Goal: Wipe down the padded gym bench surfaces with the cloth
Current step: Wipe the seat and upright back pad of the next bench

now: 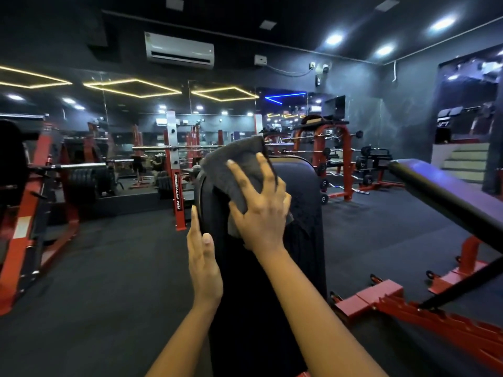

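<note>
Both hands spread flat on dim gym's bench pad (299, 191): left hand (204, 265) bare, right hand (264, 210) pressing cloth (234, 159).

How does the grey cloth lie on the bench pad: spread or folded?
Folded: the grey cloth shows a doubled edge beneath the right hand pressing it to the bench pad.
</note>
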`<state>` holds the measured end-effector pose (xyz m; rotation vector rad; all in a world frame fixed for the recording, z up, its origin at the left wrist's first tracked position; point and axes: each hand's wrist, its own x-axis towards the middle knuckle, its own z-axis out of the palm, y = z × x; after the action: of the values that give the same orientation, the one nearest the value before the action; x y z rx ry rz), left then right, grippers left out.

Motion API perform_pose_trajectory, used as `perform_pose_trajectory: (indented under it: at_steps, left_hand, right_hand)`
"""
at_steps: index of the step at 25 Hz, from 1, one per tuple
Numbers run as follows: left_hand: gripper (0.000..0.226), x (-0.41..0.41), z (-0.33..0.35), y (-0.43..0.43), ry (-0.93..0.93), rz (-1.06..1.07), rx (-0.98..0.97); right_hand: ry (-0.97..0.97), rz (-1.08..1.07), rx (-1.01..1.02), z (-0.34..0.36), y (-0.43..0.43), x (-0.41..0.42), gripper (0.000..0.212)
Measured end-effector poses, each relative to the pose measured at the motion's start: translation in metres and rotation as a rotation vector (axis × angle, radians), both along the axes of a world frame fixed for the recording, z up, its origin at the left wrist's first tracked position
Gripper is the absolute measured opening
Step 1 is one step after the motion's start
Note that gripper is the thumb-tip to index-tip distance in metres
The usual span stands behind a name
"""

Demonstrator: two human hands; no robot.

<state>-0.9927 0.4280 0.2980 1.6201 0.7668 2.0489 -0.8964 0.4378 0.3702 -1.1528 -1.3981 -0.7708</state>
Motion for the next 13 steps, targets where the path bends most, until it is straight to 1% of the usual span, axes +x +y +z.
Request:
perform_pose_trajectory:
  at_steps: [4,6,8,10,13]
  left_hand:
    - [0.075,0.001,0.002,-0.001,0.056,0.027,-0.035]
    - [0.081,0.000,0.002,0.001,0.062,0.030,-0.050]
    - [0.090,0.000,0.002,0.000,0.074,0.052,-0.052]
    - [0.095,0.002,0.003,-0.003,0.100,0.076,-0.068]
    - [0.092,0.003,0.006,-0.007,0.111,0.066,-0.124]
  right_hand:
    - [0.318,-0.018,-0.077,0.002,0.015,0.068,0.065]
    - [0.490,-0.031,-0.147,0.001,0.023,0.101,0.064]
    - [0.614,-0.022,-0.203,-0.003,0.027,0.119,0.060]
    - [0.651,-0.001,-0.221,-0.006,0.028,0.121,0.059]
    - [0.627,0.014,-0.203,-0.010,0.019,0.109,0.062]
